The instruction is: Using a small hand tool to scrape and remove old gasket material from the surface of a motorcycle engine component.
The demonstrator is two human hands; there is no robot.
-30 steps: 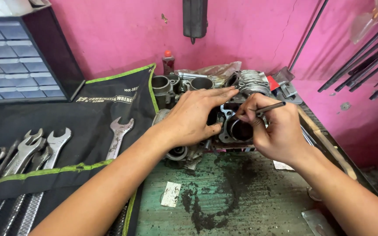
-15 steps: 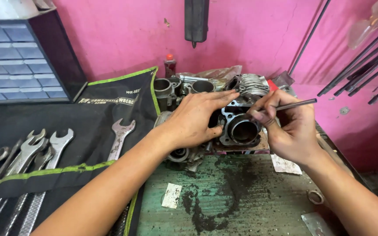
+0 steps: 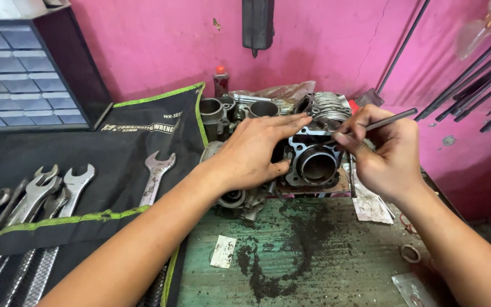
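Pinched between thumb and fingers, a thin metal rod [image 3: 390, 120] sits in the grip of our right hand [image 3: 383, 149], its near tip at the upper edge of the engine cylinder block [image 3: 313, 162]. Our left hand [image 3: 255, 152] lies flat and spread over the left side of the block, fingers reaching across its top, pressing it down rather than closing on anything. The block stands on the green, grimy desk [image 3: 313, 256], bore facing us, just in front of the finned cylinder head [image 3: 328, 108].

From this single head view, we judge that we are picking or scraping at the block's mating face while steadying it. The next move seems to call for a firm left palm and a light, controlled tip along the edge.

Counting: one block, one rod, one finned head, two round metal sleeves [image 3: 211, 108] behind our left hand, one red-capped bottle [image 3: 220, 81]. On the black tool roll [image 3: 86, 187] we count one lone wrench [image 3: 155, 176] and at least four more bunched at the left [image 3: 35, 190]. One drawer cabinet [image 3: 24, 74] stands beyond.
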